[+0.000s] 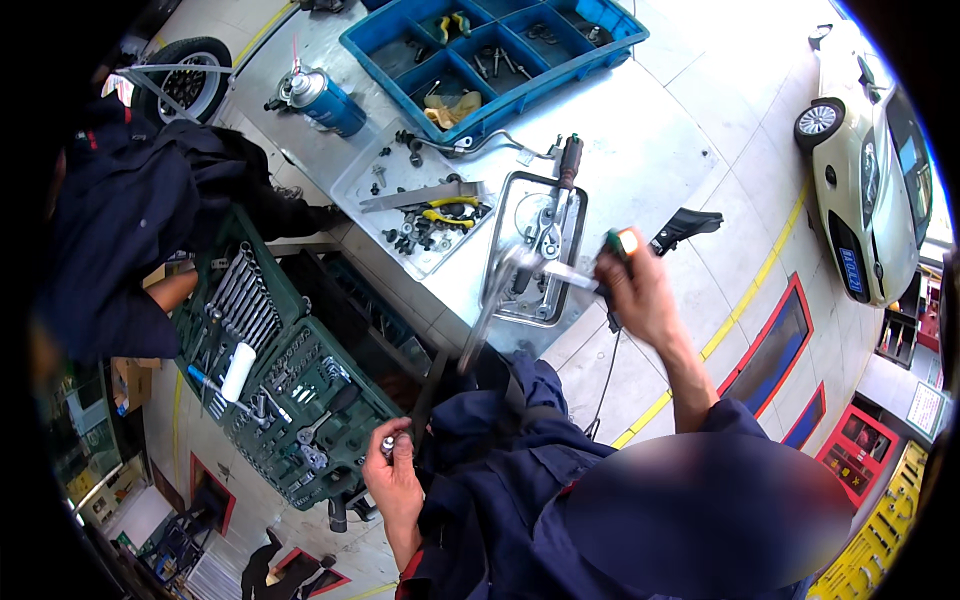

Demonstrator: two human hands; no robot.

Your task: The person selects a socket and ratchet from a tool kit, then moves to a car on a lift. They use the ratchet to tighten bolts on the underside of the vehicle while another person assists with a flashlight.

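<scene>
My right hand is closed around a tool with a green and orange handle end sticking out above the fist. A chrome shaft runs left from this hand to a long, motion-blurred chrome bar, held over a steel tray of tools on the grey worktable. My left hand is low, next to my dark blue coveralls. It pinches a small chrome socket beside the open green tool case of wrenches and sockets.
A blue compartment bin stands at the back of the table, with a blue canister and a flat tray of bolts and yellow-handled pliers nearby. Another person in dark coveralls is on the left. A white car is parked at the right.
</scene>
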